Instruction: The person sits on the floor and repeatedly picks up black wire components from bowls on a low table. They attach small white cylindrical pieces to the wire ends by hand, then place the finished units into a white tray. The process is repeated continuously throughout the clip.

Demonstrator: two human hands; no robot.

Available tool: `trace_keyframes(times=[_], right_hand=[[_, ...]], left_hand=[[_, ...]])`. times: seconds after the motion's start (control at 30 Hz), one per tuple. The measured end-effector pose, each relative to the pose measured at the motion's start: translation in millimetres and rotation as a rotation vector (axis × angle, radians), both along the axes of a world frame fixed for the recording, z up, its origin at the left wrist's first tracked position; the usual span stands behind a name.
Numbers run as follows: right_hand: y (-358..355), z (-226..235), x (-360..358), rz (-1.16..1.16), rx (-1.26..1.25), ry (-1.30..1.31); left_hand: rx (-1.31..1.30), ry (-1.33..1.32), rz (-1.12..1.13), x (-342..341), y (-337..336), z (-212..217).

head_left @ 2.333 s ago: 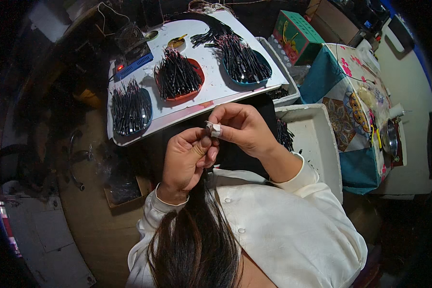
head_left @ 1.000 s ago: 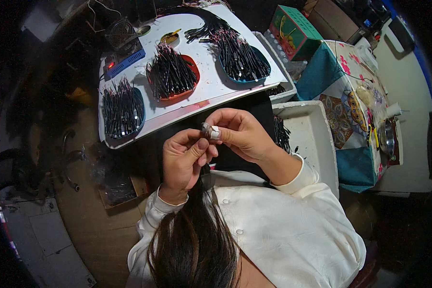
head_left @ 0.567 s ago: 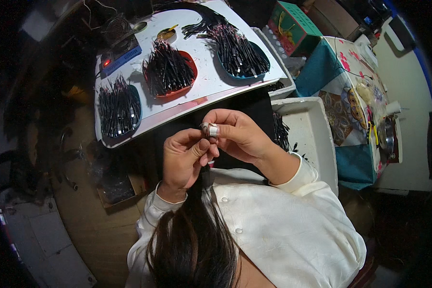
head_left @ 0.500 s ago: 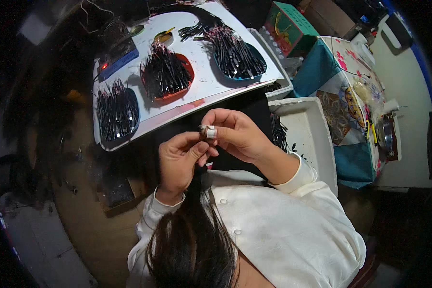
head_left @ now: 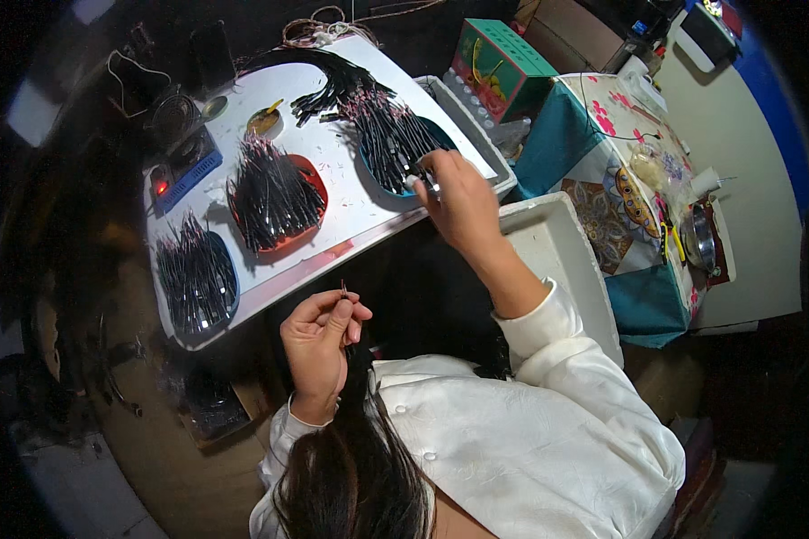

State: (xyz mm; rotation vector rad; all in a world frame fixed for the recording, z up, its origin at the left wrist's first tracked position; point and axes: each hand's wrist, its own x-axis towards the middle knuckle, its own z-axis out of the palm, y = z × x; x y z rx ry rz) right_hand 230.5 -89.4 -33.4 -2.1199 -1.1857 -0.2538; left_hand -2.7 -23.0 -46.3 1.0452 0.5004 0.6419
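My left hand, low in front of my body, is closed in a pinch. A thin black cable with fine reddish wire ends pokes up from its fingertips; its lower part merges with dark hair. My right hand reaches over the near right edge of the blue tray, which is heaped with black cables. Its fingers curl in toward the thumb at the cables' plug ends. White material shows at the thumb tip, and whatever lies between the fingers is mostly hidden.
On the white table stand an orange tray and a dark blue tray, both full of cables. A small bowl and a blue box with a red light sit behind. At right is a white foam box.
My right hand has left my left hand and moved up and forward to the blue tray. My left hand has dropped slightly, and the whole view has shifted.
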Motion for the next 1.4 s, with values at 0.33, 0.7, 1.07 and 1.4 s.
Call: trace_keyframes(times=[0.33, 0.7, 1.07, 1.4], right_hand=[[7.4, -18.3, 21.8, -0.204, -0.150, -0.161], [-56.3, -5.8, -97.9, 0.402, 0.342, 1.121], [-79.0, 6.8, -127.9, 0.460, 0.249, 0.288], [-63.6, 43.9, -84.4, 0.799, 0.432, 1.029]], left_hand=[[-0.111, -0.015, -0.025, 1.9, 1.1, -3.5], [-0.175, -0.204, 0.140, 25.9, 2.5, 22.0], [0.005, -0.220, 0.111, 15.3, -23.6, 41.0], [-0.097, -0.269, -0.125, -0.7, -41.4, 48.5]])
